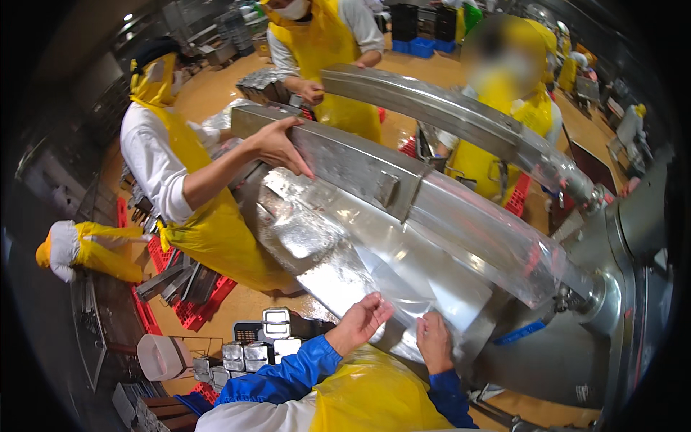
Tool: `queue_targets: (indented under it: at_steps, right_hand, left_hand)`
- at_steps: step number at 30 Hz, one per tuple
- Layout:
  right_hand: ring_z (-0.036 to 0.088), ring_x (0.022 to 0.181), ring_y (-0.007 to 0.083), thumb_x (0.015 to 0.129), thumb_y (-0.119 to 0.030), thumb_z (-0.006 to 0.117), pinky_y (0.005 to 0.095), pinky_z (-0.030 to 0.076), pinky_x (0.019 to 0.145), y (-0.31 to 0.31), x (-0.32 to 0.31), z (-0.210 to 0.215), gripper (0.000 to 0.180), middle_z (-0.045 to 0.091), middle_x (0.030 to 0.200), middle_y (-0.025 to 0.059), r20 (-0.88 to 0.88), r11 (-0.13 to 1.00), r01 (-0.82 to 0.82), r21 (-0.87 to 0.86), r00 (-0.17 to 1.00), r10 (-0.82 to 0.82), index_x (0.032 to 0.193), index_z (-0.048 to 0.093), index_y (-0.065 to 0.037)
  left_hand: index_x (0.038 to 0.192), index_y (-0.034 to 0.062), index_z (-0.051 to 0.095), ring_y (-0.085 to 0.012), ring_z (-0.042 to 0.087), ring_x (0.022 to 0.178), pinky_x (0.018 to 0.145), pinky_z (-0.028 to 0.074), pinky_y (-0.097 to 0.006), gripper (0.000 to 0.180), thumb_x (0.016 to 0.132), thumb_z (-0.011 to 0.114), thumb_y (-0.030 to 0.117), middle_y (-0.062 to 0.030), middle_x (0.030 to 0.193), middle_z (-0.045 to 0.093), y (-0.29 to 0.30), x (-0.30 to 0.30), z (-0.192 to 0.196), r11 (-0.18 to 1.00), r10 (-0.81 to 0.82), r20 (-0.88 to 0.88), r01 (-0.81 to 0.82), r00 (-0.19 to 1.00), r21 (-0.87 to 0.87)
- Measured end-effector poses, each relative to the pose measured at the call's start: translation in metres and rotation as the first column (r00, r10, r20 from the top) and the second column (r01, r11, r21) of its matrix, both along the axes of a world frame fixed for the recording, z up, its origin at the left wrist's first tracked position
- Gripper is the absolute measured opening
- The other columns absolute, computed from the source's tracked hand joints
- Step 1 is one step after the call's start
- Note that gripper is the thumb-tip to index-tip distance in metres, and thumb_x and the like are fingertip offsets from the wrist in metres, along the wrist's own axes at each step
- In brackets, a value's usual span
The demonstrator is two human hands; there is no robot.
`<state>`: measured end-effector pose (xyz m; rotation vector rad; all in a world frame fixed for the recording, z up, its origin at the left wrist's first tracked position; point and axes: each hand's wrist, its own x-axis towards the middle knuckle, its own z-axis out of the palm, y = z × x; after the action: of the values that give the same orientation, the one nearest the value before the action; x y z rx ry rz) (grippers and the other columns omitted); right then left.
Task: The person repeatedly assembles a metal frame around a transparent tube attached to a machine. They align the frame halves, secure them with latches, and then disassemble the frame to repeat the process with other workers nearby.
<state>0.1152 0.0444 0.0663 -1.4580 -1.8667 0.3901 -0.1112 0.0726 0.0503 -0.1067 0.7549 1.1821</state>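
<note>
Over the near edge of the metal table (309, 237), my left hand (360, 324) and my right hand (435, 343) are held a short way apart, fingers closed. Both pinch a clear plastic sheet (403, 291), which spans between them and lies partly over the shiny metal surface. Beyond it, a long rectangular metal mould (338, 162) is joined to a clear plastic sleeve (489, 230) that runs to a pipe fitting (586, 288) on the right. A co-worker's hand (281, 146) rests on the mould's left end.
Across the table, another person steadies a second long metal mould (425, 101). A blue-handled valve (522, 333) sticks out at the right, below the large steel machine (554, 367). Metal boxes (255, 353) stand low at the left, near red crates (205, 302) and a white tub (162, 358).
</note>
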Motion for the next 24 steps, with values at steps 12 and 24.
queue_targets:
  at_steps: [12,24]
  right_hand:
    - [0.056,0.075,0.0175,0.099,-0.008,0.062,0.0341,0.046,0.067,0.019,0.041,-0.010,0.006,0.061,0.085,0.0057,-0.943,0.753,-0.612,-0.242,-0.035,-0.332,0.094,0.064,-0.006]
    - [0.063,0.097,0.0286,0.098,-0.041,0.072,0.0409,0.048,0.090,-0.014,0.046,0.262,0.047,0.067,0.116,0.0173,-0.785,0.626,-0.565,0.538,-0.064,0.617,0.118,0.072,0.003]
  left_hand:
    - [0.074,0.0088,0.053,-0.0070,0.036,0.061,0.059,0.031,-0.028,0.015,0.089,0.056,0.008,0.0049,0.067,0.042,0.034,0.015,0.049,0.848,-0.160,-0.454,0.358,0.876,0.391]
    - [0.096,0.0130,0.056,-0.0104,0.046,0.070,0.069,0.038,-0.028,0.020,0.108,0.061,0.028,0.0022,0.074,0.049,0.042,0.050,0.055,0.867,-0.221,-0.535,0.415,0.816,0.276]
